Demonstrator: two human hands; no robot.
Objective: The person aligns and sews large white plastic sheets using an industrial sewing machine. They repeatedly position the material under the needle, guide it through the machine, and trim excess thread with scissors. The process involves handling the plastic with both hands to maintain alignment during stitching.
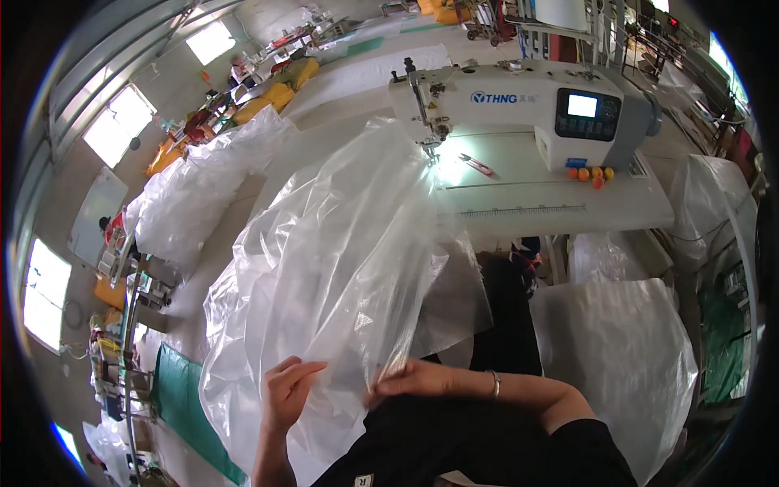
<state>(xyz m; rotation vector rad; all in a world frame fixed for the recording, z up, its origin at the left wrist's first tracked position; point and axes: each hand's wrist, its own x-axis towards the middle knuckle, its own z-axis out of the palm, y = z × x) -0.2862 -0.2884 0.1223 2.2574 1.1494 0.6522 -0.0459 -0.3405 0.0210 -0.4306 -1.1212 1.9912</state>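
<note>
We find the clear plastic sheet (324, 252) draped from the needle area of the sewing machine (487, 114) down to the person's front. The right hand (406, 380) appears to pinch its near edge; the left hand (288, 391) is at the film, fingers close together, but we cannot tell whether they grip. We judge that loose folds could bunch at the needle, and uneven pulling could skew the film.

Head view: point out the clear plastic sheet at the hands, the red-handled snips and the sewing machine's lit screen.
Clear plastic sheet (324, 260): head view, on the middle of its creased surface.
Red-handled snips (479, 166): head view, on the handle.
Lit screen (582, 105): head view, on the centre of its bright display.
</note>
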